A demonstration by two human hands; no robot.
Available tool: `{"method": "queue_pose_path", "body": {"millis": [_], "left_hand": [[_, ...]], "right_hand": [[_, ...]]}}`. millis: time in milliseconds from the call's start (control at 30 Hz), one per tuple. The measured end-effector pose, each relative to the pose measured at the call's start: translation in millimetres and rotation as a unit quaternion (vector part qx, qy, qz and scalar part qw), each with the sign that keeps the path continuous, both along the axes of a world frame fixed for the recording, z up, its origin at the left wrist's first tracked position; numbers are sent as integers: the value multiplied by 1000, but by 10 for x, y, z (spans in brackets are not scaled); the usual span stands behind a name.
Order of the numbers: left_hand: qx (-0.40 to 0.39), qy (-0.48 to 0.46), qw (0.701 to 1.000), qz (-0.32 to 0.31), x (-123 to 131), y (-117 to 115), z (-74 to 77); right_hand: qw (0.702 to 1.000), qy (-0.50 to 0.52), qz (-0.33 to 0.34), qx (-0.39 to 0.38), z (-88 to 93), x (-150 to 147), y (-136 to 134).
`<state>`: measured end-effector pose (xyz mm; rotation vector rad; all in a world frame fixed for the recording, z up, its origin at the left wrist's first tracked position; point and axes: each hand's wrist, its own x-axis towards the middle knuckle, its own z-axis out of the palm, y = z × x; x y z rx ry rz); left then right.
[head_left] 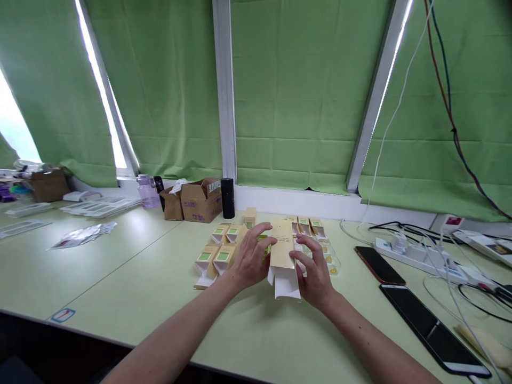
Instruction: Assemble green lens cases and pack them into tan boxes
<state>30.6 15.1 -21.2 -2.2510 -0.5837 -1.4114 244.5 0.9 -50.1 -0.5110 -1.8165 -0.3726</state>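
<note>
A flat tan carton (282,256) with white flaps lies on the pale green table (132,261), held between both hands. My left hand (250,258) grips its left edge with fingers curled over the top. My right hand (316,272) holds its right edge, fingers bent on it. Several small folded tan boxes with green labels (218,256) stand just left of my left hand. More of these boxes (306,226) stand behind the carton. Small clear trays with yellow pieces (330,261) lie beside my right hand.
Two phones (378,265) (434,328) lie at the right, near a power strip (416,255) and loose cables. At the back stand brown cardboard boxes (200,200), a black cylinder (228,198) and a purple bottle (147,192). Plastic packets (82,234) lie at the left.
</note>
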Motion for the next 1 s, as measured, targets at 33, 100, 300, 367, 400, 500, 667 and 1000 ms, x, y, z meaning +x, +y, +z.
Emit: {"method": "queue_pose_path", "body": {"millis": [33,100,300,367,400,500,667,1000], "left_hand": [[-5,3,1000,-6,-11,0,-20],[-27,2,999,-26,-26,-12,-41],[-155,-66,978,-120,0,-107,-23],[-190,-93,969,-125,7,-122,-28],[-209,-106,964,-125,7,-121,-36],[-277,-145,939,-142,-6,-86,-81],[-380,-227,876,-192,-7,-7,-169],[-478,-245,816,-214,65,-67,-169]], "right_hand": [[1000,0,3,-9,3,1,-10],[999,1,15,-34,15,0,-34],[994,57,28,-87,10,-4,-60],[993,64,23,-94,-8,-1,-53],[993,65,22,-97,-17,0,-50],[992,64,28,-104,-28,-1,-52],[989,51,57,-124,-3,-12,-79],[972,65,71,-212,-54,-26,-62]]}}
